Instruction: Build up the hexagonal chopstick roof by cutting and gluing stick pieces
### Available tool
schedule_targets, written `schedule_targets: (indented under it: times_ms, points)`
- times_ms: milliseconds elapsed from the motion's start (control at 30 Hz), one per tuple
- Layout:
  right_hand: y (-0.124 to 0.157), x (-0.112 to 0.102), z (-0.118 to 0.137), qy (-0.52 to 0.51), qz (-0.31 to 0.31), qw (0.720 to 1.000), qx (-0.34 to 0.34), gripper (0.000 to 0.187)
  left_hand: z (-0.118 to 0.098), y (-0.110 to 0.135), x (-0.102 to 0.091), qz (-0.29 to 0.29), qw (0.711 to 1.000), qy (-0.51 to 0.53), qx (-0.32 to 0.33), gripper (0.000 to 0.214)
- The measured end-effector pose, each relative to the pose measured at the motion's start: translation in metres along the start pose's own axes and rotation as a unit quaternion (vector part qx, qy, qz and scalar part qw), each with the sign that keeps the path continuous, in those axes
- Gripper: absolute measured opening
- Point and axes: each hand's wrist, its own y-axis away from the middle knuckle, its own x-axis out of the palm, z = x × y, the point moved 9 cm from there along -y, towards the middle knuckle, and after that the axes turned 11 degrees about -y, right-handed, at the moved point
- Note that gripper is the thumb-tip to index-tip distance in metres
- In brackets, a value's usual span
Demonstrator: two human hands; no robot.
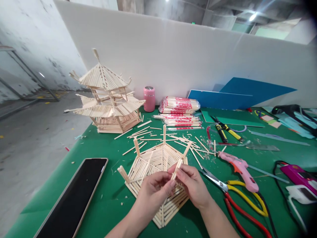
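Note:
Both hands meet over a flat wooden-stick base [138, 168] with several angled sides, laid with rows of sticks. Short upright posts made of bundled sticks rise from its corners, such as the post [136, 147] at the back left. Between my fingers is a short bundle of wooden sticks [176, 168], held at a slant. My right hand [194, 185] pinches it from the right side. My left hand [156, 188] is closed at its lower end, thumb against the sticks. The fingers partly hide the bundle and the base below.
A finished-looking stick pavilion [106, 105] stands back left, beside a pink jar [149, 99]. Wrapped chopsticks [180, 105] lie behind loose sticks [141, 134]. On the right are scissors [223, 186], a pink glue gun [239, 168] and pliers [225, 127]. A phone [74, 198] lies left.

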Motion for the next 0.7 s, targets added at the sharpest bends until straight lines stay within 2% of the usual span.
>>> schedule_targets:
  times_ms: [100,200,500,700]
  points:
    - [0.001,0.001,-0.011,-0.090,0.013,0.995,0.049,0.023,0.008,0.003,0.018,0.077,0.986,0.133,-0.070,0.025]
    - [0.001,-0.005,-0.017,-0.086,-0.016,0.994,0.067,0.023,0.010,0.005,0.027,0.113,0.966,0.210,-0.098,0.025]
    - [-0.001,-0.003,-0.016,-0.106,-0.019,0.992,0.057,0.030,0.012,0.002,0.015,0.054,0.971,0.210,-0.106,0.018]
    - [-0.002,-0.006,-0.005,0.015,-0.034,0.998,0.044,0.023,0.011,0.001,0.016,0.047,0.976,0.181,-0.113,0.018]
